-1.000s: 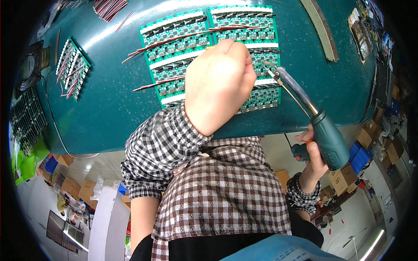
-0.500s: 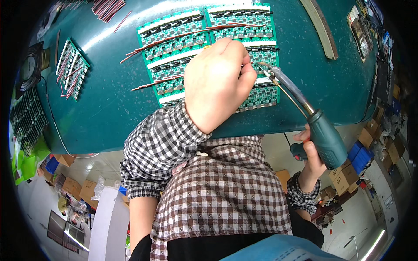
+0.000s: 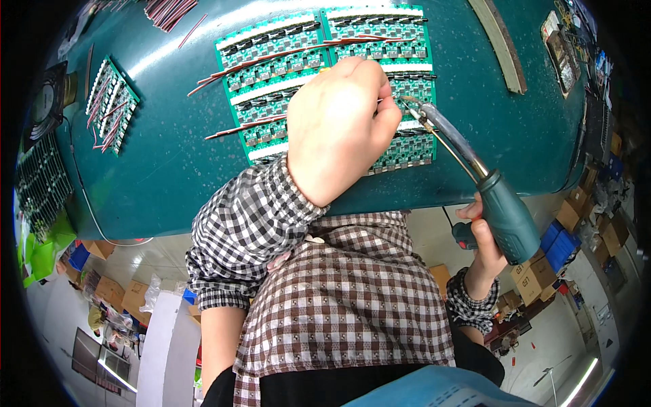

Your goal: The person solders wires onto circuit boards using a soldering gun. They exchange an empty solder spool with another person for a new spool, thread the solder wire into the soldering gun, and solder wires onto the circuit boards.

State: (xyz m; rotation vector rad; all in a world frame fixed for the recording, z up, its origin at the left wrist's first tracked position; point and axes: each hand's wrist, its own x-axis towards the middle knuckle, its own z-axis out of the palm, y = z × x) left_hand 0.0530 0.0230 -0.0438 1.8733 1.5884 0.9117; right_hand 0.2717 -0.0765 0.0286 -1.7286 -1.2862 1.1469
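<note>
My left hand (image 3: 339, 125) is closed in a pinch above the green circuit boards (image 3: 271, 71), its fingertips close to the surface of the right-hand one. Whatever it pinches is too small or hidden to name. In my right hand (image 3: 485, 244) is a soldering gun (image 3: 510, 216) with a dark green handle, a bent metal barrel and a thin tube alongside. The gun's tip comes down at the board just right of my left fingertips. Red and black wires (image 3: 268, 60) lie in rows across the boards, some running under my left hand.
A smaller board (image 3: 112, 108) with wires on it lies to the left on the green table (image 3: 176, 183). A wire bundle (image 3: 171, 12) is at the far left. A wooden strip (image 3: 500, 44) and a dirty metal piece (image 3: 560, 54) lie right. Cartons (image 3: 536, 277) stand on the floor.
Almost nothing differs. Both hands, the soldering gun and the boards keep nearly the same places, with only a very slight shift of the view.
</note>
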